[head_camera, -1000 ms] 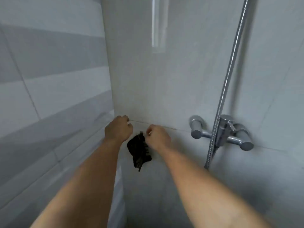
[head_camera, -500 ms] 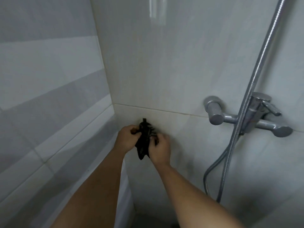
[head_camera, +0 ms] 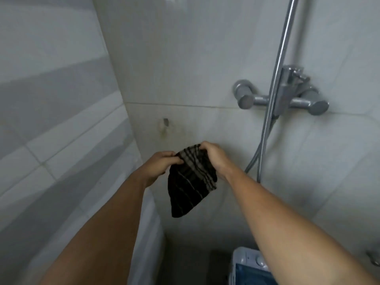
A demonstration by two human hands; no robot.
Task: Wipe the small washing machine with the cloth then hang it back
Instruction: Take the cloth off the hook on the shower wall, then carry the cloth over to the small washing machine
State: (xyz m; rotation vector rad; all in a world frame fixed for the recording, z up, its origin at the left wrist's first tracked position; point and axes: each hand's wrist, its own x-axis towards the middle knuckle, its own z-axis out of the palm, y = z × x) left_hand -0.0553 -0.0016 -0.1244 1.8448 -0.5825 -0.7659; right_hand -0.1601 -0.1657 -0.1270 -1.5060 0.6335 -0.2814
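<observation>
- Cloth [head_camera: 191, 182]: dark woven fabric, black with pale checked stripes, soft and creased. Held in the air in front of the tiled back wall, below the wall hook and clear of it. Its upper edge is bunched between the two hands; the rest hangs free, long axis running downward and slightly to the left, ending in a rounded lower corner.
- Left hand [head_camera: 159, 164]: fingers closed, pinching the cloth's upper left edge. Bare forearm enters from the lower left.
- Right hand [head_camera: 213, 156]: fingers curled over and clamped on the upper right edge of the cloth. The fingertips are hidden behind the fabric.
- Wall hook [head_camera: 165, 122]: small metal stub on the back wall, with a brownish stain around and under it. Shape hard to make out.
- Small washing machine [head_camera: 249, 266]: white plastic top with a blue panel, low at the bottom edge. Largely covered by the right forearm and cut off by the frame.
- Shower mixer [head_camera: 281, 99]: matt grey metal, two cylindrical ends and a central lever block, fixed to the wall at the right.
- Shower hose [head_camera: 277, 64]: ribbed metal, running down past the mixer and looping below it.
- Walls: glossy pale tiles, grey-banded on the left side.
</observation>
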